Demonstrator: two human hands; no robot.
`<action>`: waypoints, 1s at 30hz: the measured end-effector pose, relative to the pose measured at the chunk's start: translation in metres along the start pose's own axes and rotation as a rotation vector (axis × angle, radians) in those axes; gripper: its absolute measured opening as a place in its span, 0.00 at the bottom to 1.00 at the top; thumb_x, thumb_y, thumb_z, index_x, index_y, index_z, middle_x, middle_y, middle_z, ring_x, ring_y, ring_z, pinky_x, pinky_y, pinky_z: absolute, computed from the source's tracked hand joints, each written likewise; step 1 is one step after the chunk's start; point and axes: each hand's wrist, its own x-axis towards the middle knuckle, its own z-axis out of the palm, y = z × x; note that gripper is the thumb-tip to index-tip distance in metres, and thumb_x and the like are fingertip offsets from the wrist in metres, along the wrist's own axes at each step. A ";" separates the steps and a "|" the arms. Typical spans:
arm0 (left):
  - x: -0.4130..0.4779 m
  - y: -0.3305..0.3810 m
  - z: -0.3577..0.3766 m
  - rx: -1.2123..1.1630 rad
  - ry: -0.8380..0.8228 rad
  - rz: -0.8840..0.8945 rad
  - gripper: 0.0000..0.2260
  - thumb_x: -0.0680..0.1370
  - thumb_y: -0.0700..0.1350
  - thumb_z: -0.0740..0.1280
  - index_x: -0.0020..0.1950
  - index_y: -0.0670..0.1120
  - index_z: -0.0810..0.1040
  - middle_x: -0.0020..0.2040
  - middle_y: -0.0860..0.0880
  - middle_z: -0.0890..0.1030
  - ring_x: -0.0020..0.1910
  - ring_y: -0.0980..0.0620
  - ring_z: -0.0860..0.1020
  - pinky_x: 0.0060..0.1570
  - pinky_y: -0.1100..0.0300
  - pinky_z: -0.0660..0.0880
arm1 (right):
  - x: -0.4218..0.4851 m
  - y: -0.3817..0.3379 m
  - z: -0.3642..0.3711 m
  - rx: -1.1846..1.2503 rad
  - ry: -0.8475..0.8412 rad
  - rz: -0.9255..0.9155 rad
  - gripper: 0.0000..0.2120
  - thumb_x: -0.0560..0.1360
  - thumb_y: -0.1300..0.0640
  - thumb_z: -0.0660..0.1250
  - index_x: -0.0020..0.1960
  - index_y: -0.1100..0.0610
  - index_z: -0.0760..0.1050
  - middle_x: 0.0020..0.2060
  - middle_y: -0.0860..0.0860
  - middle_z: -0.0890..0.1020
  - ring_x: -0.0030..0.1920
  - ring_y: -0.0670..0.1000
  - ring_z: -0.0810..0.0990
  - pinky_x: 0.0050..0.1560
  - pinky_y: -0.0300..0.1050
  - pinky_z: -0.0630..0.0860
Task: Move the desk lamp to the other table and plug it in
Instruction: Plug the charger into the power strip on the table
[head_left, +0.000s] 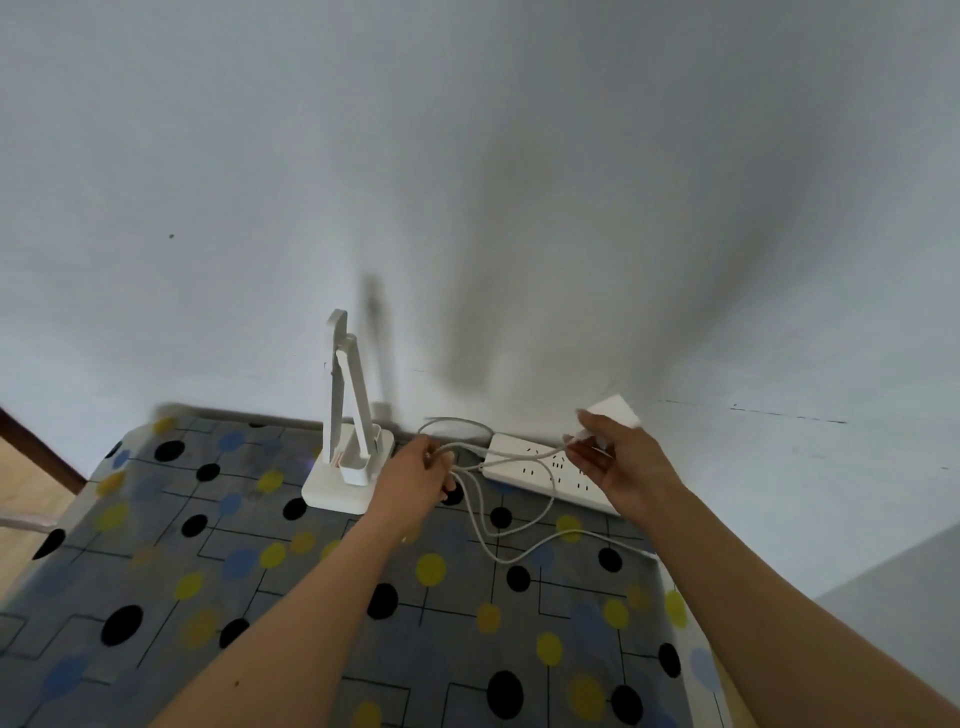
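Desk lamp: white and folded up; it stands on the spotty cloth of the table, close to the wall; I think it is already on its new table
Cord: white; it lies in loose loops on the cloth between the 2 hands
Left hand: just beside the lamp's base; its fingers are curled round a bunch of cord loops, maybe to keep the loose bits out of the way
Right hand: up over the power strip; its fingertips pinch the white plug, held high, likely so it can be turned to face the holes
Power strip: white; it lies flat along the wall, near the lamp, so the cord can reach it
Next step: my guess is to push the plug into 1 of the holes; the pins are hidden, so lining them up may be tricky
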 end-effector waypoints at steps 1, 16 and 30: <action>0.000 0.004 0.000 -0.021 0.028 0.031 0.04 0.79 0.42 0.62 0.47 0.49 0.74 0.35 0.50 0.82 0.36 0.50 0.81 0.37 0.61 0.78 | 0.001 0.002 0.002 -0.052 -0.002 -0.009 0.16 0.70 0.67 0.72 0.55 0.63 0.72 0.36 0.57 0.79 0.39 0.56 0.82 0.34 0.44 0.83; 0.015 0.017 -0.009 0.215 -0.087 0.094 0.10 0.71 0.42 0.74 0.47 0.51 0.77 0.38 0.55 0.78 0.37 0.62 0.75 0.34 0.74 0.67 | 0.025 0.019 0.002 -0.223 0.009 -0.006 0.18 0.69 0.67 0.72 0.57 0.66 0.74 0.36 0.57 0.82 0.33 0.52 0.82 0.31 0.41 0.79; 0.065 -0.033 0.048 0.876 -0.435 0.047 0.28 0.75 0.39 0.64 0.74 0.49 0.60 0.67 0.43 0.73 0.59 0.42 0.76 0.55 0.50 0.75 | 0.057 0.038 -0.026 -0.230 0.097 0.088 0.25 0.68 0.67 0.74 0.63 0.64 0.71 0.50 0.61 0.83 0.35 0.50 0.85 0.30 0.40 0.79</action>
